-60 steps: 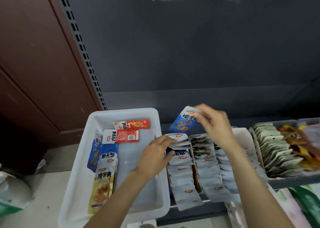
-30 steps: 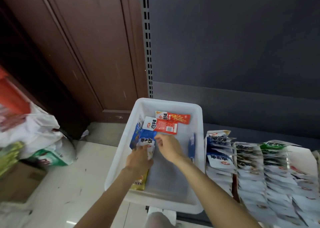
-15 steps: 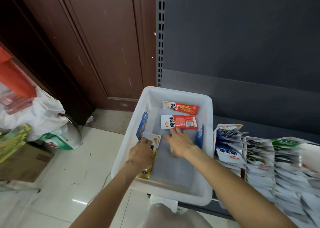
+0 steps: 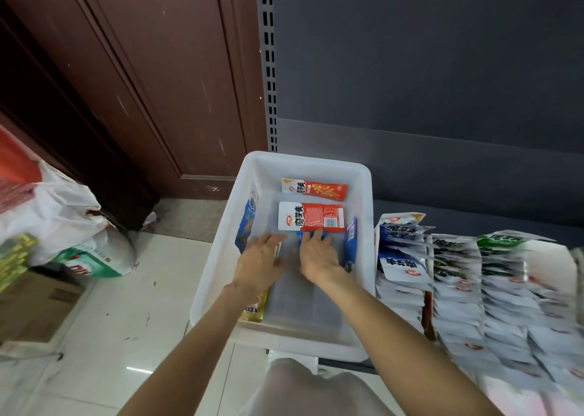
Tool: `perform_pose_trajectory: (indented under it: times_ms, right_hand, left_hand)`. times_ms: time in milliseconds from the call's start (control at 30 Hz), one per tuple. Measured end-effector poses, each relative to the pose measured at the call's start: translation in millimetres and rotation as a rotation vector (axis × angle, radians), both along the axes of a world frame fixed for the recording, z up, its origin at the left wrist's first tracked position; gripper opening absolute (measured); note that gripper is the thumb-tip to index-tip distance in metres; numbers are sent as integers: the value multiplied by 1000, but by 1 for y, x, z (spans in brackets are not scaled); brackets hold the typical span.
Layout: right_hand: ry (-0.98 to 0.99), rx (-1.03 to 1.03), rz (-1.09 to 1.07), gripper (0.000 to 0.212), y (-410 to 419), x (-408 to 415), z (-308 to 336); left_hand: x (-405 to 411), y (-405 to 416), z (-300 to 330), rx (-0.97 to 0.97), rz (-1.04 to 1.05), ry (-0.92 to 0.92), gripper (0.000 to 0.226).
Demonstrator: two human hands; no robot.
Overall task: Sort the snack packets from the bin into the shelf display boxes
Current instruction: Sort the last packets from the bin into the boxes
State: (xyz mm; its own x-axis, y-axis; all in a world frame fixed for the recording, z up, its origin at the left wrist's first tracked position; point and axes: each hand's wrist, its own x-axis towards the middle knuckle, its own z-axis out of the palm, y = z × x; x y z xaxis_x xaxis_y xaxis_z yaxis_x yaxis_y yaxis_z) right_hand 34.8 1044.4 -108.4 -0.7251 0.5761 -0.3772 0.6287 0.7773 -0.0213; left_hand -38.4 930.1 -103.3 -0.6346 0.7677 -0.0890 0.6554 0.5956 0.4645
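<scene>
Both hands reach into the white bin (image 4: 218,267). The left hand (image 4: 259,265) lies flat with its grip open on a yellow packet (image 4: 254,308), and the right hand (image 4: 317,257) presses straight fingers on a blue packet (image 4: 305,235). A red-and-white packet (image 4: 311,217) lies just beyond the right fingertips, with the display boxes (image 4: 455,292) to the right.

Both hands reach flat into the white bin (image 4: 218,257); left hand (image 4: 260,265) covers a yellow packet (image 4: 256,308); right hand (image 4: 317,257) rests on a blue packet (image 4: 308,235); display boxes (image 4: 474,289) stand right.

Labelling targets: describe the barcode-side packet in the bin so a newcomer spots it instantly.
Find the white bin left of the shelf boxes. The red-and-white packet lies flat mid-floor, just beyond the right hand. Unlike the orange-red packet behind it, it shows a barcode.
</scene>
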Motion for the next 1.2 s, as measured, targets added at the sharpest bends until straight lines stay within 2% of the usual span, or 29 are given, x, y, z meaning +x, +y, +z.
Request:
perform_pose_trajectory:
  times_ms: [133,200,300,367,433,500,533,600,767,833,900,967,1067,1100,1167,1200]
  right_hand:
    - [3,184,133,45,-19,11,8]
    - [57,228,173,39,-18,18,27]
    - [219,104,90,29,-4,29,66]
    - [483,44,-58,20,10,39,87]
    - [792,-149,-278,6,21,51,99]
    - [997,-587,-494,12,29,62,110]
    - [1033,-786,-557,16,32,67,115]
    - [1056,-956,-594,19,33,73,122]
    - [1109,-926,-595,12,28,78,130]
    - [1087,-969,-576,24,26,82,134]
    - [1073,-972,-545,26,26,90,138]
    - [1172,-882,-543,17,31,105,144]
    - [1468,-685,-632,15,48,140,157]
    - [1562,-623,-669,16,55,152,161]
    - [1692,-510,-721,15,70,173,165]
    - [1730,-468,-737,17,78,180,165]
  left_hand:
    - [-13,21,-10,-115,-396,215,64]
    - [-17,28,-13,-69,-505,236,63]
    - [-21,30,-6,193,-386,49,39]
    - [-22,30,6,359,-212,-62,25]
    - [-19,29,22,453,-53,-328,13]
    - [-13,29,38,511,70,-542,19]
    - [-11,29,45,514,96,-573,21]
    - [-5,27,55,521,91,-588,24]
    - [10,21,80,600,103,-683,17]
    - [17,21,88,619,63,-659,14]
    - [26,24,97,646,2,-610,15]
    - [36,34,105,730,27,-554,16]
    - [49,61,112,864,175,-539,26]
    - [52,71,112,828,142,-535,22]
    - [58,94,105,626,-71,-456,16]
    - [62,104,99,508,-197,-383,25]
